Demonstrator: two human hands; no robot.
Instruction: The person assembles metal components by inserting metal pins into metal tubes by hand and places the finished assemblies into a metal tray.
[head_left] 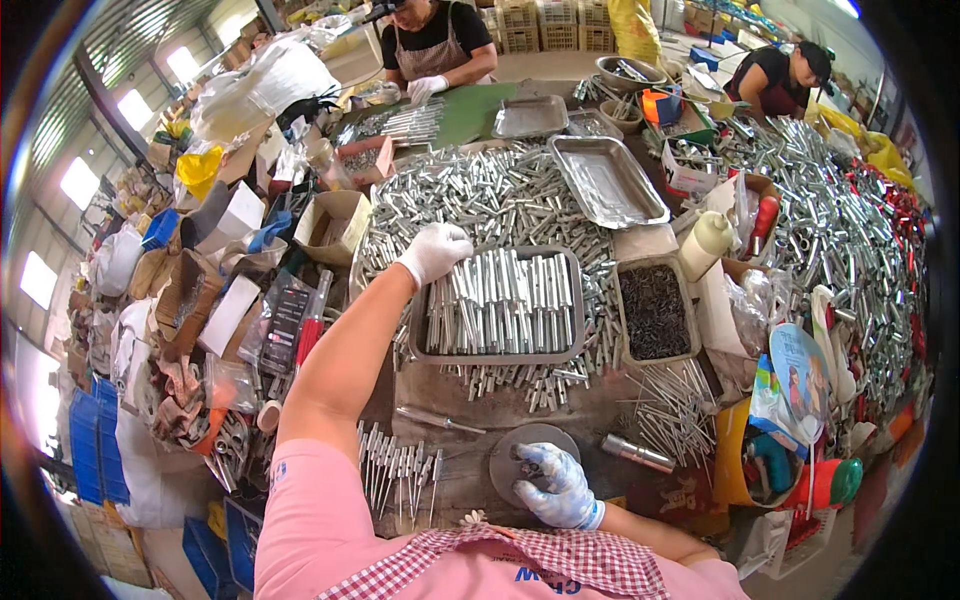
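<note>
At lower centre, the curled right hand (pixel 562 488) hides anything inside it, dark pieces (pixel 655 310) right of centre are too small to identify, and the bottom edge crops a pink shirt (pixel 325 515).

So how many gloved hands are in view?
3: your left hand by the tray, your right hand at the grey disc, a co-worker's hand at the top. Others may be hidden.

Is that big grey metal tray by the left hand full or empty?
Mostly full: rows of shiny silver metal tubes cover most of the grey rectangular metal tray.
</note>
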